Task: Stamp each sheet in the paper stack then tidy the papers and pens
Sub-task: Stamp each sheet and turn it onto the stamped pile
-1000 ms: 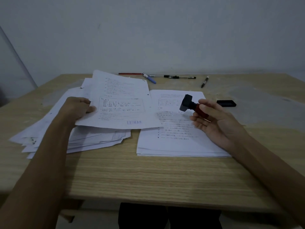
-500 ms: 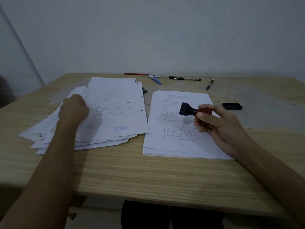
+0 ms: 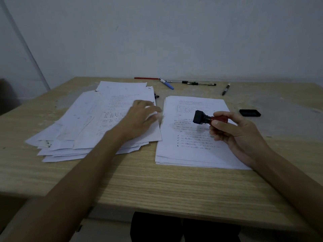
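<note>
A neat paper stack (image 3: 195,154) with printed text lies right of centre on the wooden table (image 3: 157,186). To its left spreads a loose pile of sheets (image 3: 70,137). My right hand (image 3: 234,135) grips a stamp (image 3: 208,118) by its red handle, the black head pointing left above the neat stack. My left hand (image 3: 139,119) hovers with fingers spread over the right edge of the loose pile, reaching toward the neat stack. It holds nothing.
Along the table's far edge lie a red pen (image 3: 146,78), a blue pen (image 3: 167,83), a black-and-clear pen (image 3: 198,83) and a black marker (image 3: 226,89). A black ink pad (image 3: 250,112) sits right of the stack. A small dark object (image 3: 156,96) lies behind the loose pile.
My left hand laid the stamped sheet on the loose pile, let go and moved right toward the neat stack. My right hand kept the stamp over the stack.
</note>
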